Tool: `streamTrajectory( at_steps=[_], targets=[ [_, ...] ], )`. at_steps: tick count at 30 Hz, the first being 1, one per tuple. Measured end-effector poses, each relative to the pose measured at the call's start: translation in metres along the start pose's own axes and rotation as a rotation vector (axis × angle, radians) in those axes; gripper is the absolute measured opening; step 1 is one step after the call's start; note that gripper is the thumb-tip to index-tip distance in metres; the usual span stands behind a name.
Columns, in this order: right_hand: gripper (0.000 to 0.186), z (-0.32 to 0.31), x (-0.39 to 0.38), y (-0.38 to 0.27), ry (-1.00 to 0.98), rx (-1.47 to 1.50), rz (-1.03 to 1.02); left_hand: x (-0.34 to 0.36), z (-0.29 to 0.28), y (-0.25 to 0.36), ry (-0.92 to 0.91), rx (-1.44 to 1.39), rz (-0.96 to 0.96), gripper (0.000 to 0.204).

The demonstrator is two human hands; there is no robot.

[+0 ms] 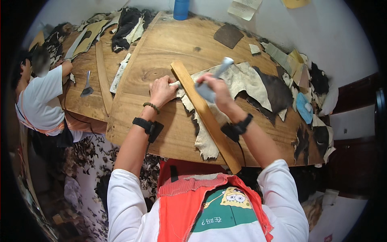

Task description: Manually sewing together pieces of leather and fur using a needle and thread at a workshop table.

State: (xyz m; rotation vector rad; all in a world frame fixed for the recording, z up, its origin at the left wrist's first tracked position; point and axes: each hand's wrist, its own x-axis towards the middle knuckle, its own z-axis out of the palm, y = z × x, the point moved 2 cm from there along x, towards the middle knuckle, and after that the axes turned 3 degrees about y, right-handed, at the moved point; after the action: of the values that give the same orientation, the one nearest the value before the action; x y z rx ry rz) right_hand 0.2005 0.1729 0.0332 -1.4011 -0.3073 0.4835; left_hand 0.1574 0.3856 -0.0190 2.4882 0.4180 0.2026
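My left hand (162, 91) is closed, pinching the edge of a pale piece of hide (207, 145) just left of the wooden strip's upper part. The long wooden strip (205, 117) lies aslant over the hide, its near end jutting past the table's front edge. To the right of the strip, my right hand (217, 91) is wrapped round a grey metal knife (207, 93) with a broad blade; both are partly blurred by motion. Beyond it spreads a larger cream hide piece (252, 86), partly over a dark one (275, 90).
Along the wooden table's (141, 139) right rim lie fur scraps and a blue round item (304, 108). A dark leather-like patch (228, 36) and a blue cylinder (181, 10) are at the back. At left, a co-worker (44, 90) sits near another broad-bladed tool (87, 86).
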Motion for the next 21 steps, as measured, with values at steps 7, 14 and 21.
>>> streamTrajectory(
  at_steps=[7, 14, 21],
  targets=[
    [0.026, 0.032, 0.055, 0.039, -0.096, -0.612, -0.304, 0.0, -0.002, -0.002, 0.004, -0.038, -0.095, 0.025],
    [0.018, 0.04, 0.059, 0.046, -0.053, -0.764, -0.457, 0.005, 0.009, 0.001, 0.125, -0.011, 0.031, 0.017],
    [0.012, 0.048, 0.07, 0.053, 0.014, -1.012, -0.413, 0.0, 0.023, -0.004, 0.201, -0.27, 0.111, 0.013]
  ],
)
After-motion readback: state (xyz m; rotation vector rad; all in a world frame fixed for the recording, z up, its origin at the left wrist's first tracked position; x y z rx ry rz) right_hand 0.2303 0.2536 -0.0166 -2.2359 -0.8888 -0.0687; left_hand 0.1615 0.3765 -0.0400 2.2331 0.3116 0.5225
